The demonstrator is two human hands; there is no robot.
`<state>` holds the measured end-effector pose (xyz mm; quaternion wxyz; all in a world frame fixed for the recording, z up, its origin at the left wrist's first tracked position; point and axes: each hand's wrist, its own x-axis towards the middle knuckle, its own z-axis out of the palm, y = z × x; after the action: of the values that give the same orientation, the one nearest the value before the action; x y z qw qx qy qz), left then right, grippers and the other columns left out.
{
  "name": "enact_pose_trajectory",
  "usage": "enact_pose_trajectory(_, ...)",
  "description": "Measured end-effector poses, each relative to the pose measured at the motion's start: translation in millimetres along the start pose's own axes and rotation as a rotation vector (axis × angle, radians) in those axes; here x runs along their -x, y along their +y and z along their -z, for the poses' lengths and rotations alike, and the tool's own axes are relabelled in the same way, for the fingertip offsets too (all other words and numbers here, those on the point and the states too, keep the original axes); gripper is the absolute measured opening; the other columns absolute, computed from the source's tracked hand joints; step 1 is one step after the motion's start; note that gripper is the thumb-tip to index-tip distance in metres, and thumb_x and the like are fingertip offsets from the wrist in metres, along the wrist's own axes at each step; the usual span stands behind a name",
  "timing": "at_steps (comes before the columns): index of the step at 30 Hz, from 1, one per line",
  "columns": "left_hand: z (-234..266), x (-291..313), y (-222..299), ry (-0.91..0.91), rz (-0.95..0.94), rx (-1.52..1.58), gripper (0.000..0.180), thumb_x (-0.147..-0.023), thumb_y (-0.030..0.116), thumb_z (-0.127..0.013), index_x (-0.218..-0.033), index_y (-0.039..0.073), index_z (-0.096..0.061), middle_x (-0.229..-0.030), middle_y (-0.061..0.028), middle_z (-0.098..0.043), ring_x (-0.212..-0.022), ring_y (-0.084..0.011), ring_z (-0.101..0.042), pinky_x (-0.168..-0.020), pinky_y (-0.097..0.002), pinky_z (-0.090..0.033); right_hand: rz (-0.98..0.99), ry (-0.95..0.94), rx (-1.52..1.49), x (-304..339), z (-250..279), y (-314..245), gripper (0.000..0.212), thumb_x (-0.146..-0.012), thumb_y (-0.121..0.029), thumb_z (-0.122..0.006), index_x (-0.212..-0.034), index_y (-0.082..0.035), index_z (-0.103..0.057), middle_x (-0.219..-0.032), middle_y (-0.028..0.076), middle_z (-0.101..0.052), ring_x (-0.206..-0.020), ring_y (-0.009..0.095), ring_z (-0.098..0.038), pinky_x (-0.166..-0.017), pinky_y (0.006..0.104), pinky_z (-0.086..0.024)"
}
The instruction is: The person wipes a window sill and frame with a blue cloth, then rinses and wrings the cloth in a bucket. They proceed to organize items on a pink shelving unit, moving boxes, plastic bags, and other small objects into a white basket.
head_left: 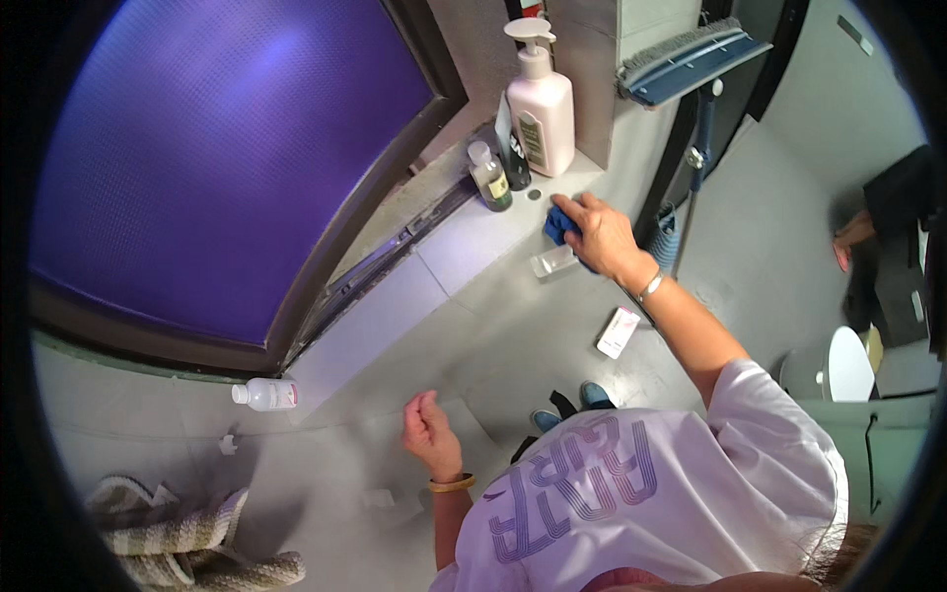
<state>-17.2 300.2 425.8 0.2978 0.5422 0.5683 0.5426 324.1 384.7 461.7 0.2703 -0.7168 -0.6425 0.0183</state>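
My right hand [604, 239] presses a crumpled blue cloth [558, 225] against the right end of the pale tiled sill [400, 294]. Just beyond it stand a pink pump bottle [544, 118], a dark tube [516, 163] and a small clear bottle [490, 178] with a yellow-green label. A dark round spot [534, 194] shows on the sill beside the fingers. Below the cloth sits a clear plastic holder [553, 261]. My left hand [431, 434] hangs lower down, away from the sill; its fingers are curled together and nothing shows in them.
An open window pane [227, 148] with a dark frame fills the upper left. A white bottle [266, 395] is at the sill's left end. To the right are a squeegee [695, 69], a white bucket [846, 365] and another person's hand [850, 235]. A striped knit mat [187, 538] lies lower left.
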Motion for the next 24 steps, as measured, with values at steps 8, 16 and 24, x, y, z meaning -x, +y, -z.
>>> enact_pose_trajectory(8, -55.5, 13.4, 29.8, 0.012, -0.062, -0.058, 0.012, -0.091, 0.011, -0.058, -0.09, 0.001, -0.063, -0.067, -0.002, -0.056, -0.058, -0.0112, -0.052, -0.055, -0.0246, -0.043, 0.364, -0.35, -0.438, 50.3, 5.3, 5.5, 0.043, -0.071, -0.01, -0.065, -0.114, -0.012, -0.062, -0.108, 0.01, -0.058, -0.097, 0.03, -0.059, -0.081, 0.0378, -0.05)
enact_pose_trajectory(16, -37.1, 29.1, 7.0, -0.358, 0.398, -0.152, 0.026, -0.09, 0.013, -0.06, -0.113, 0.002, -0.058, -0.108, -0.0119, -0.059, -0.091, -0.0182, -0.059, -0.078, -0.0298, -0.048, -0.182, -0.443, -1.748, 84.5, 46.6, 84.4, 0.033, -0.078, 0.002, -0.059, -0.11, 0.002, -0.062, -0.139, 0.011, -0.046, -0.122, 0.021, -0.048, -0.102, 0.033, -0.037)
enact_pose_trajectory(24, -98.7, 31.1, 0.4, -0.596, 0.344, -0.167, 0.048, -0.085, 0.02, -0.066, -0.127, 0.005, -0.05, -0.13, -0.0149, -0.051, -0.121, -0.0272, -0.048, -0.099, -0.0388, -0.04, -0.541, -0.356, -1.197, 120.3, -62.0, 120.6, 0.029, -0.087, -0.03, -0.067, -0.096, -0.003, -0.069, -0.069, -0.004, -0.055, -0.063, 0.005, -0.049, -0.059, 0.0217, -0.042)
